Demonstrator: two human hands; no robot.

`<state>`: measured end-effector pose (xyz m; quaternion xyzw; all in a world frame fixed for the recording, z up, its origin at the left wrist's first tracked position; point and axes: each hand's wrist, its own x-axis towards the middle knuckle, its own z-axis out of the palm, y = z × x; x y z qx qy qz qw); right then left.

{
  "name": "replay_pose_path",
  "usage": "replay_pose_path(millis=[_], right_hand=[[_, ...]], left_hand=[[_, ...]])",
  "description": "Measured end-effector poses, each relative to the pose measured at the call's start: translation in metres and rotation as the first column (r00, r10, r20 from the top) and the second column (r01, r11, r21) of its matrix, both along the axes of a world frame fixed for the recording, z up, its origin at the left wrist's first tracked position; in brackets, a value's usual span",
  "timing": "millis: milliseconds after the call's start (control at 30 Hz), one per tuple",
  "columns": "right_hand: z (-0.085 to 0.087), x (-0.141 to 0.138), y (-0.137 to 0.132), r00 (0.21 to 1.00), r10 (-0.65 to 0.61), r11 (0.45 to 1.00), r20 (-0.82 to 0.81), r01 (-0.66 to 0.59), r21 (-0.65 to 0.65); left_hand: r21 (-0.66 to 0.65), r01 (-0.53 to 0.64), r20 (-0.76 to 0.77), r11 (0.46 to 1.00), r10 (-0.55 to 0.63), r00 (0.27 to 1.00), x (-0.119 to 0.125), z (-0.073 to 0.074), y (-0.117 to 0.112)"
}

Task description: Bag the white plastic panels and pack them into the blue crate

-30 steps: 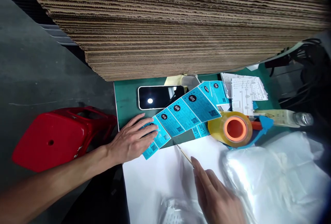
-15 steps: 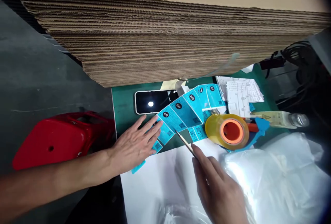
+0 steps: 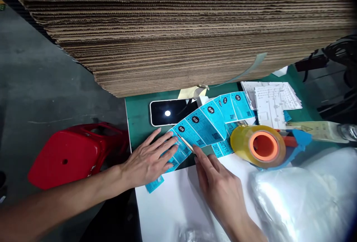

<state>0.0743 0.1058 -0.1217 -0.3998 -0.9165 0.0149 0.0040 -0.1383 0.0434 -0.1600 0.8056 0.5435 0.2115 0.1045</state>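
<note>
A strip of blue labels (image 3: 205, 124) with round black marks runs diagonally over the green tabletop. My left hand (image 3: 152, 162) lies flat on its lower left end, fingers spread, covering part of the labels. In my right hand (image 3: 219, 186) is a slim, pointed, pen-like tool (image 3: 186, 143); its exact kind is unclear. The tool's pale front part lies across the labels, its tip close to my left fingertips. Behind the strip, a phone (image 3: 167, 117) with a dark screen rests on the table. More blue labels (image 3: 223, 147) lie partly under the strip.
A tall stack of cardboard sheets (image 3: 178, 44) overhangs the back of the table. To the right are a tape roll (image 3: 237, 145) on a blue dispenser, printed papers (image 3: 269, 104), a bottle (image 3: 318, 130) and clear plastic bags (image 3: 304, 197). A red stool (image 3: 64, 156) stands left.
My right hand has moved the slim tool up and left, from beside the strip onto the labels by my left fingers. The left hand stays flat on the strip. The view has shifted slightly.
</note>
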Motion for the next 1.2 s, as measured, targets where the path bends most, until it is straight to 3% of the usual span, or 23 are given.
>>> replay_pose_path(millis=[633, 1200], right_hand=[[0.005, -0.007, 0.002, 0.991, 0.061, 0.990, 0.115, -0.075, 0.117], [0.009, 0.061, -0.019, 0.976, 0.054, 0.990, 0.211, -0.080, 0.118]], left_hand=[[-0.056, -0.002, -0.040, 0.998, -0.001, 0.999, -0.001, -0.001, 0.001], [-0.054, -0.008, -0.020, 0.999, 0.007, 1.000, -0.001, -0.001, 0.001]])
